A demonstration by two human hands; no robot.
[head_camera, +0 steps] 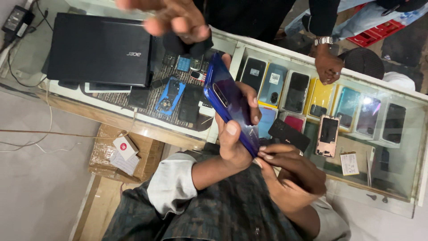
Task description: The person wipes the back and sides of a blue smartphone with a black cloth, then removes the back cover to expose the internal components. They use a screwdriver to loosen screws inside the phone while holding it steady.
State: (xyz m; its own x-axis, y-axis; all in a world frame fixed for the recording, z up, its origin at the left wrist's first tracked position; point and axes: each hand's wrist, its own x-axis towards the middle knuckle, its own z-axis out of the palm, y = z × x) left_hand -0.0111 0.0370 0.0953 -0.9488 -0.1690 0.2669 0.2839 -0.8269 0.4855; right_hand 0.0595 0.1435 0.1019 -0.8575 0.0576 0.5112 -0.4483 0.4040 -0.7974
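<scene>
Glass counter (223, 42) behind; blue phone (229, 100) held diagonal, both hands.

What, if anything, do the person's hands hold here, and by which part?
The left hand grips a glossy blue smartphone around its middle, thumb on one long edge, fingers on the other. The right hand has its fingertips at the phone's lower end.

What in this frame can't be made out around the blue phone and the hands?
- blue phone: screen side faces away, head view.
- right hand fingertips: contact at phone's lower end hidden by fingers.
- left hand grips it.
- Another person's hand: blurred, cut by top edge.
- Display-case phones: dimmed by glass glare.
</scene>
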